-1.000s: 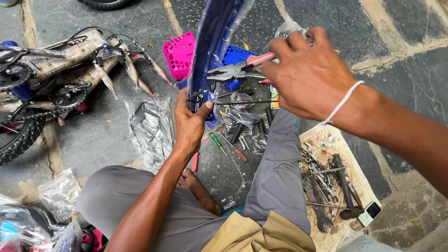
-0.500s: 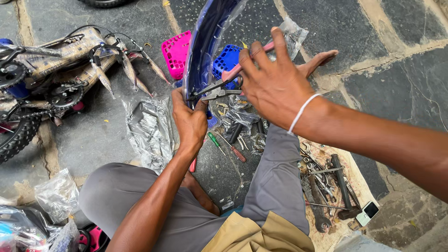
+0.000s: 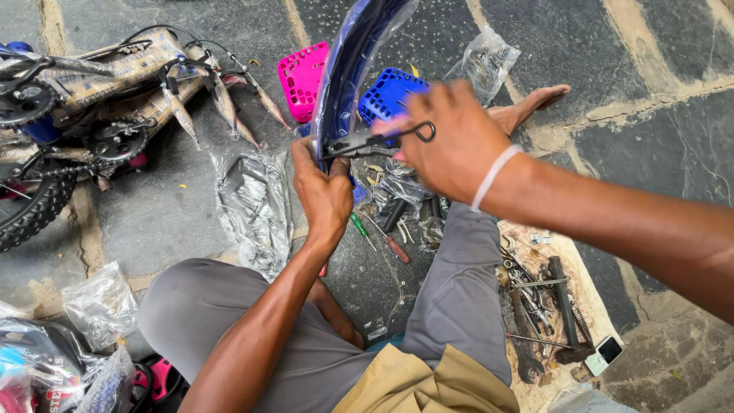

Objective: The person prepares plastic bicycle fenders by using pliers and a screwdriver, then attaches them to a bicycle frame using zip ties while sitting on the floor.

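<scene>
Near the top centre of the frame, the left hand (image 3: 325, 195) wraps its fingers around the lower end of a curved blue plastic-wrapped bicycle mudguard (image 3: 348, 69), which rises toward the upper edge. The right hand (image 3: 451, 138), just right of it, is closed around the handles of grey metal pliers (image 3: 375, 140), whose tip meets the mudguard beside the left thumb. Behind them lie a pink plastic basket (image 3: 302, 76) and a blue plastic basket (image 3: 390, 92) on the stone floor (image 3: 627, 61). Loose metal tools (image 3: 543, 298) sit at lower right.

blue mudguard (image 3: 348, 69) upright, plastic-wrapped, metal bracket (image 3: 365, 142) attached
</scene>
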